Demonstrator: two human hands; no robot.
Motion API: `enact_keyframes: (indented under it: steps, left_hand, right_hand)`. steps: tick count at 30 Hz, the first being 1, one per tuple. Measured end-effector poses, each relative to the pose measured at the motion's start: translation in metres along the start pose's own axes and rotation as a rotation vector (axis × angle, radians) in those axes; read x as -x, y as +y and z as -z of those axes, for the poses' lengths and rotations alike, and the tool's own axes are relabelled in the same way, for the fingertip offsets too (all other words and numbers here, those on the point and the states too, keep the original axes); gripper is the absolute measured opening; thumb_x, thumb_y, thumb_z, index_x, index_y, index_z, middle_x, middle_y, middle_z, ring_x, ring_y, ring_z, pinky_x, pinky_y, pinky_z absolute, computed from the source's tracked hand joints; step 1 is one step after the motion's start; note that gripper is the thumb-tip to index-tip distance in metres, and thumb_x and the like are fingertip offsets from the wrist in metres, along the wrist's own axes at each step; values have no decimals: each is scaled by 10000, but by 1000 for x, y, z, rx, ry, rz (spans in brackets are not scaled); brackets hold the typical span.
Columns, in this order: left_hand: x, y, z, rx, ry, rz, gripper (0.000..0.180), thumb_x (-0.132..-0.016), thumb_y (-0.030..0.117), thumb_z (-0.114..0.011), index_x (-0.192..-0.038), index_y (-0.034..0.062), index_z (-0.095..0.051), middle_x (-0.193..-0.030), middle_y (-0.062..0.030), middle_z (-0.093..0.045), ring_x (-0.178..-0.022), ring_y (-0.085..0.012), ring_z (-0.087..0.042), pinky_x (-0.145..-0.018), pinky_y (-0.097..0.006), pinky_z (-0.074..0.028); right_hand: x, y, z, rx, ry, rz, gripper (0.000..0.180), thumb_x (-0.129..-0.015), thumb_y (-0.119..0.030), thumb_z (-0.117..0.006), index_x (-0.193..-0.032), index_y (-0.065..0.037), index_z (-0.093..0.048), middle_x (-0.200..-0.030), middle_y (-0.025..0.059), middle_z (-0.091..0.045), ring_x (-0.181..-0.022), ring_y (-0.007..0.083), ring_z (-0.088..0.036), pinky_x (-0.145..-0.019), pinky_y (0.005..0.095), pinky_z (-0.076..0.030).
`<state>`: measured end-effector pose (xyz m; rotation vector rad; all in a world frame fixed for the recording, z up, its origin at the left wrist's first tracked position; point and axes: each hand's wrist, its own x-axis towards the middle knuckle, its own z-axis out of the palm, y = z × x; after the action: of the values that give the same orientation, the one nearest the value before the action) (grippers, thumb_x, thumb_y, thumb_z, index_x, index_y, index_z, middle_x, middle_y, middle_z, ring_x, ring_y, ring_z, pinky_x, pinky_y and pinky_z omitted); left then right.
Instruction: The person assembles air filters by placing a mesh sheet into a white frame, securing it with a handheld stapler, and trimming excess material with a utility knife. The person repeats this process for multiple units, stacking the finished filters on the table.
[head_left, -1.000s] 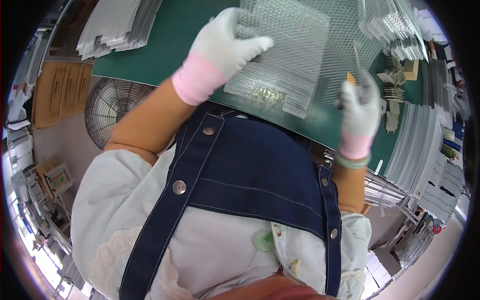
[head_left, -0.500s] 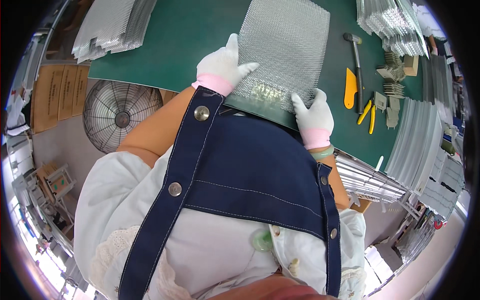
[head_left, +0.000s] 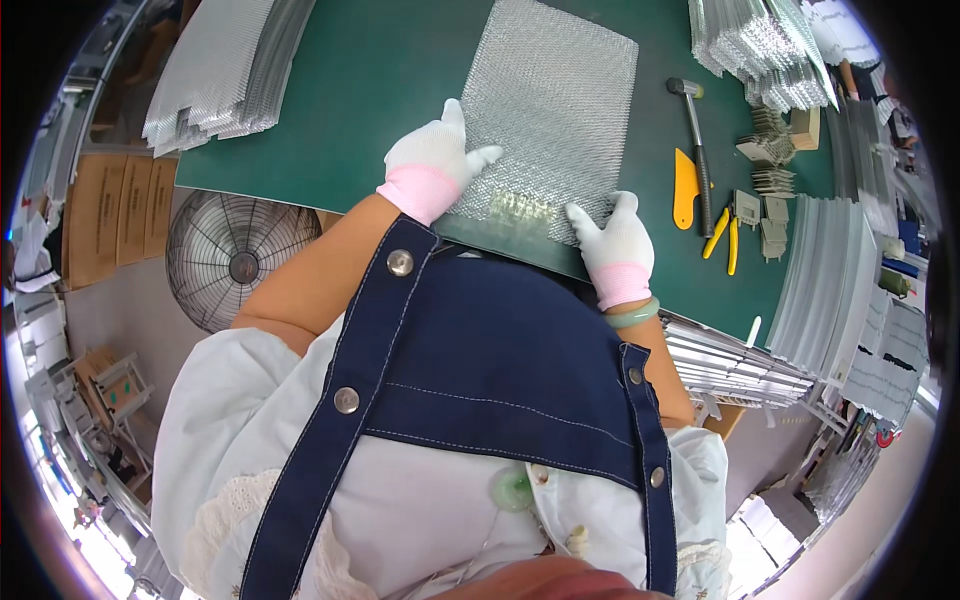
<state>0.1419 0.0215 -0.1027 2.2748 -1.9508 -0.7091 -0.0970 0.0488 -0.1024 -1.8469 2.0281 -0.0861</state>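
A silvery expanded-metal mesh sheet (head_left: pixel 548 110) lies on the green tabletop in front of me, close to its near edge. My left hand (head_left: pixel 437 155), in a white glove with a pink cuff, grips the left side of the sheet, thumb over the top and index finger along the edge. At the near right corner, my right hand (head_left: pixel 615 240) in a matching glove holds the sheet's edge between thumb and fingers. The other fingers of both hands are partly hidden.
Stacked mesh sheets stand at the far left (head_left: pixel 225 70) and far right (head_left: pixel 760 50). Right of the work lie a hammer (head_left: pixel 700 150), an orange scraper (head_left: pixel 685 190), yellow-handled pliers (head_left: pixel 722 240) and small metal plates (head_left: pixel 770 180). A floor fan (head_left: pixel 243 266) stands left below the table.
The whole view has shifted slightly, so the scene sits a little lower, with the table more to the left. Both hands keep about the same places on the mesh sheet.
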Motion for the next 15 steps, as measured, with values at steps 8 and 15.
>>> enact_keyframes:
  steps: [8,15]
  left_hand:
    - [3,-9,-11,58,86,-41,856,-865,577,-622,-1370,-79,-405,-987,-259,-684,-932,-372,-684,-785,-421,-563]
    - [0,-2,-2,22,25,13,841,-852,585,-637,-1345,-67,-439,-978,-248,-693,-946,-362,-688,-785,-421,-563]
  right_hand:
    - [-4,3,-4,-6,-11,13,699,-857,-546,-664,-1227,14,-467,-934,245,-692,-891,416,-681,-784,462,-539]
    - [-5,2,1,-4,-13,14,694,-848,-548,-670,-1211,9,-472,-943,250,-689,-906,413,-680,-795,465,-537]
